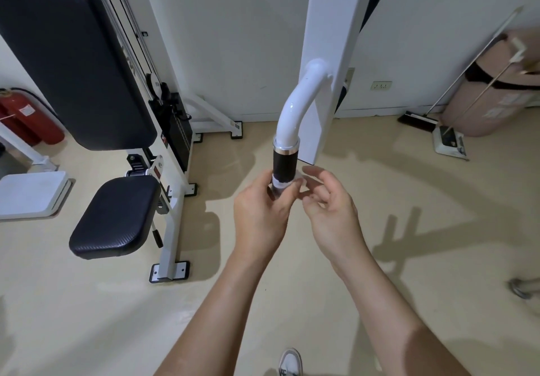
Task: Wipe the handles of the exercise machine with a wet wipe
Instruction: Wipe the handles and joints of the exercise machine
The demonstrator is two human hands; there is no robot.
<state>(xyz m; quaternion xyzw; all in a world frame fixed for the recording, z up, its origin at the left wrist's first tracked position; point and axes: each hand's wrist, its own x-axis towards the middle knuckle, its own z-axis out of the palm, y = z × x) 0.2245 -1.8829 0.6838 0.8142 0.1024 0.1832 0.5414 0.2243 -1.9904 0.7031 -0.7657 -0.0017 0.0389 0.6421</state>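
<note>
Far left of the handle, a red fire extinguisher (26, 115) stands against the wall above a white step platform (32, 194) on the floor. Nearer the handle on that same side sit the exercise machine's black backrest pad (73, 66) and seat pad (114, 218), with the weight stack (178, 130) behind them.

At centre, the handle (285, 165), a black grip capped by a chrome ring, hangs from a curved white tube (298, 104) fixed to a white upright post (333, 54). A thin, pale wet wipe (282, 184) is wrapped as a band around the lower part of the handle.

The person's left hand (260, 215) comes up from below, its fingers curled round the handle's lower end and gripping the wet wipe against it. Just right of the handle, the right hand (330, 212) is held loose, fingers spread and relaxed, tips close to the wipe's edge. Blur hides whether they touch it. Directly below the handle, the toe of a white shoe (290, 362) shows on the beige floor.

Well right of the handle, a wall socket (381, 85) is set low on the wall. A broom (418, 120) and dustpan (448, 142) lean by a pink bin (491, 95) in the corner.
</note>
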